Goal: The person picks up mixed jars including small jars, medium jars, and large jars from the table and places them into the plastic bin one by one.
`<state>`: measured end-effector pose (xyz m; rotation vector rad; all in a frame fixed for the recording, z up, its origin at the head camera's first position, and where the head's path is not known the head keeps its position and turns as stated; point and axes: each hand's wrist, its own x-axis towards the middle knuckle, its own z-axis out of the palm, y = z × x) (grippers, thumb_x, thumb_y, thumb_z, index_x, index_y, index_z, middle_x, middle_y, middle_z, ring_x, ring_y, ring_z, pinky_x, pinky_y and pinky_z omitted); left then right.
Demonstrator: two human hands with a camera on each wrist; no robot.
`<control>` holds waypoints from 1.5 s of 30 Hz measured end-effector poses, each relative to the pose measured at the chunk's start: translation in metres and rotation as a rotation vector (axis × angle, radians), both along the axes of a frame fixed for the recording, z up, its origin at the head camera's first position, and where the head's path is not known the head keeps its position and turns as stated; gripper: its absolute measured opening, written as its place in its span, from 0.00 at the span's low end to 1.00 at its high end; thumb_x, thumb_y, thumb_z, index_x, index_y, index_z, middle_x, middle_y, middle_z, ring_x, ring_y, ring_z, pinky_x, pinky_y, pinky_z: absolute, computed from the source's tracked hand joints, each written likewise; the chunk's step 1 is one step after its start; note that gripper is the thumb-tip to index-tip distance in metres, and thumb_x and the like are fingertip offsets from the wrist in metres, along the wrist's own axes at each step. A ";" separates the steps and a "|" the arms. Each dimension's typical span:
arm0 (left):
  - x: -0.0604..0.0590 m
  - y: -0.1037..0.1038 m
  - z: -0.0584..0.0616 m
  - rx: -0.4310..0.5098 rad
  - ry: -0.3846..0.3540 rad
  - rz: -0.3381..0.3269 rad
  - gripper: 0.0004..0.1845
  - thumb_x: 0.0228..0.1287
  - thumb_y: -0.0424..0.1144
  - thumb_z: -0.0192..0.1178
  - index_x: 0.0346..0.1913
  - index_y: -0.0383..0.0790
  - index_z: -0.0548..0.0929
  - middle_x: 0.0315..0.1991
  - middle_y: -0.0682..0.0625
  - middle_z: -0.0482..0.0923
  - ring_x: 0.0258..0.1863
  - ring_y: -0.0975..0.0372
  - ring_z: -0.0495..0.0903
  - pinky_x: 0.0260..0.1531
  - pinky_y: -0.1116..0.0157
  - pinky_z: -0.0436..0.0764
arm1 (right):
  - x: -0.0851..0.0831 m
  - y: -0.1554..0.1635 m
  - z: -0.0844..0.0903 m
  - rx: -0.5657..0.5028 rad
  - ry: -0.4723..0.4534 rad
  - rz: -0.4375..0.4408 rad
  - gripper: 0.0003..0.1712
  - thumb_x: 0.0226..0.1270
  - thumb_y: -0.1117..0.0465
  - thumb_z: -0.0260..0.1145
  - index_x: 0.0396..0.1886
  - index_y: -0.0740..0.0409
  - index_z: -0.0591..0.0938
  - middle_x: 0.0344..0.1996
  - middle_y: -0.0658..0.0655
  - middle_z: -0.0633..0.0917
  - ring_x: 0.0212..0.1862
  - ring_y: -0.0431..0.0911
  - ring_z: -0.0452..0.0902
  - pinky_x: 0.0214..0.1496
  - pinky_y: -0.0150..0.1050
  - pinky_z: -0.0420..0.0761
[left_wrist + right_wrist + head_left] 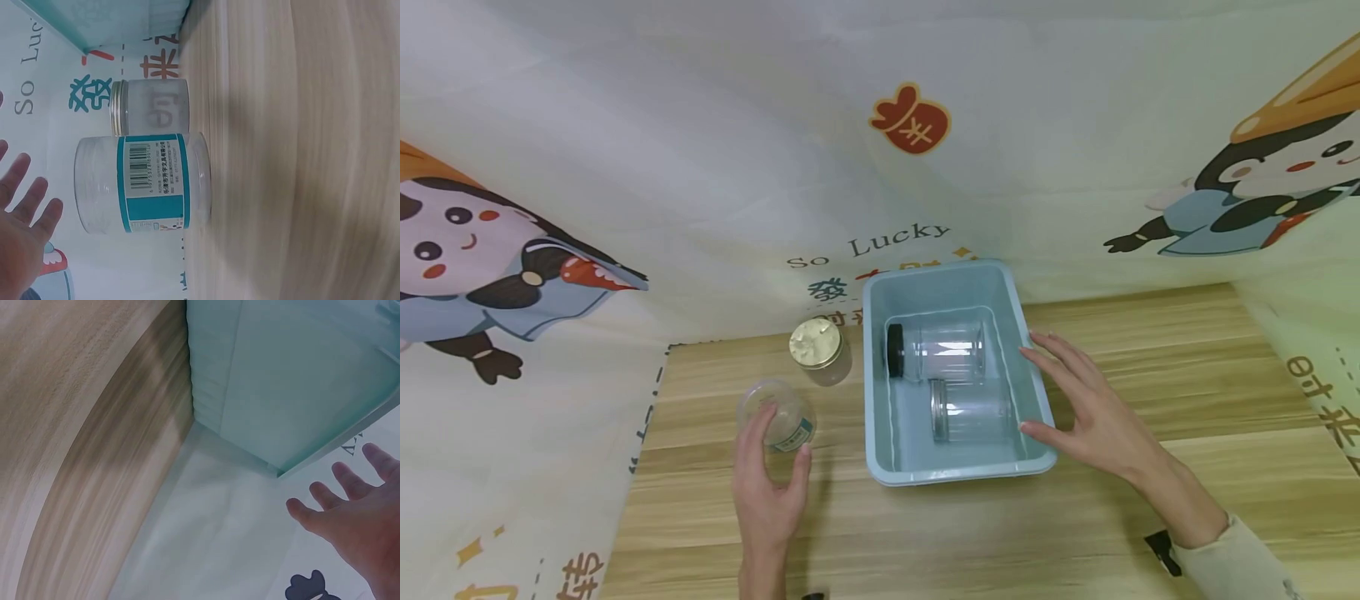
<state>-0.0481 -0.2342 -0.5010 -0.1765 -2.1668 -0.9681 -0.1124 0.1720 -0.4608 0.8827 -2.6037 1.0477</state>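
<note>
A clear plastic jar [792, 408] with a teal-and-white label [156, 181] stands upright on the table, its top seemingly uncovered. Just above and in front of it is my left hand [769, 487], thumb and fingers spread; the left wrist view shows a gap between fingers and jar. Behind that jar stands a shorter clear jar [159, 106] with a gold lid [816, 342]. My right hand [1093, 417] is at the right rim of a light blue plastic bin [958, 477], fingers extended; whether the fingertips touch the rim I cannot tell.
Inside the bin two clear jars lie on their sides: one with a black lid [896, 350], one with a silvery lid [939, 411]. The wood-grain table [970, 542] meets a printed white cloth [760, 167] at the back and sides.
</note>
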 end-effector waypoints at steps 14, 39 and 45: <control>-0.006 -0.015 -0.011 0.026 0.017 0.090 0.32 0.47 0.38 0.72 0.57 0.29 0.80 0.62 0.36 0.75 0.64 0.37 0.67 0.66 0.43 0.62 | 0.007 -0.001 -0.008 -0.036 -0.009 0.036 0.51 0.49 0.50 0.78 0.73 0.60 0.67 0.74 0.62 0.63 0.74 0.60 0.56 0.65 0.69 0.62; -0.006 -0.021 -0.030 0.053 -0.149 0.165 0.39 0.49 0.38 0.73 0.66 0.34 0.72 0.72 0.36 0.62 0.75 0.41 0.50 0.67 0.34 0.51 | 0.015 0.002 -0.019 -0.051 -0.068 -0.014 0.54 0.47 0.52 0.80 0.74 0.56 0.66 0.75 0.58 0.61 0.73 0.58 0.56 0.64 0.68 0.64; -0.008 -0.023 -0.031 0.063 -0.140 0.155 0.41 0.46 0.35 0.75 0.67 0.34 0.71 0.71 0.35 0.61 0.73 0.38 0.52 0.66 0.33 0.53 | 0.016 0.002 -0.021 -0.039 -0.074 -0.033 0.54 0.48 0.52 0.80 0.75 0.54 0.66 0.75 0.59 0.60 0.74 0.59 0.56 0.63 0.69 0.65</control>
